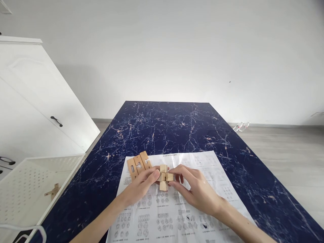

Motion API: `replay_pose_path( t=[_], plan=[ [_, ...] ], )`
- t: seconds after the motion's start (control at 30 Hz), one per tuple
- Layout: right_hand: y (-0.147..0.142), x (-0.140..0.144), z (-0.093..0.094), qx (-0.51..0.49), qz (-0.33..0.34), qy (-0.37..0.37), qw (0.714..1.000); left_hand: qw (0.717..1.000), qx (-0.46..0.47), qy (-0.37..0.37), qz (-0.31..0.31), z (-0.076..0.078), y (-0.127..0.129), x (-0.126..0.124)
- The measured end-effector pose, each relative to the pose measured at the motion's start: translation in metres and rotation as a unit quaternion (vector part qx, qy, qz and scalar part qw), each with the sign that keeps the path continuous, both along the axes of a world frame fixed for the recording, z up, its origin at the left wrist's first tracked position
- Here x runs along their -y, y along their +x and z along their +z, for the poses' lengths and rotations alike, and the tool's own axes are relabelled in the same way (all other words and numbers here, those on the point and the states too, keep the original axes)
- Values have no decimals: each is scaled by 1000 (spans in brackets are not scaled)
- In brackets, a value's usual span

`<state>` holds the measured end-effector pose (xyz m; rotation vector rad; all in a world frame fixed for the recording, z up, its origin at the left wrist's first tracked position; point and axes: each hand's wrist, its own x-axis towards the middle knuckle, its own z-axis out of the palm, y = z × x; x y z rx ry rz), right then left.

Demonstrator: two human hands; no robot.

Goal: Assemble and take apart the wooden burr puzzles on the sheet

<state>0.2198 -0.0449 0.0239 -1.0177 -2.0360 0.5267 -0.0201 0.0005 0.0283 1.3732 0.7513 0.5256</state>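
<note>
Between my two hands is a small wooden burr puzzle point(164, 177), made of pale blocks that cross each other. My left hand point(144, 180) grips its left side, thumb on top. On the right side, the thumb and forefinger of my right hand point(193, 185) pinch the block that sticks out. The puzzle is just over a printed instruction sheet point(202, 168) with rows of small diagrams. Beyond my left hand, several notched flat wooden pieces point(138, 164) lie side by side on the sheet's upper left corner.
A dark blue marble-patterned table point(167, 128) carries the sheet and reaches toward a white wall. Left of it stands a white perforated basket point(30, 189) with a wooden cross-shaped piece point(52, 191) inside. A white cabinet point(37, 91) is behind the basket. Clear bottles point(241, 126) are on the floor.
</note>
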Motion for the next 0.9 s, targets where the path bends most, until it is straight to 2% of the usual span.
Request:
replay_pose_path(
  t=[0.33, 0.6, 0.77, 0.9],
  plan=[
    [1, -3, -6, -26, 4, -7, 1000, 994, 71, -59, -60, 0, 5, -2],
    [-1, -1, -10, -57, -2, -19, 998, 992, 85, -64, -65, -8, 2, -8],
    [-3, 1, -9, -81, -7, -68, 994, 994, 70, -55, -61, -4, 4, -7],
    [-6, 2, -9, -120, -63, -126, 983, 997, 49, -44, -28, -2, 3, -6]
  ],
)
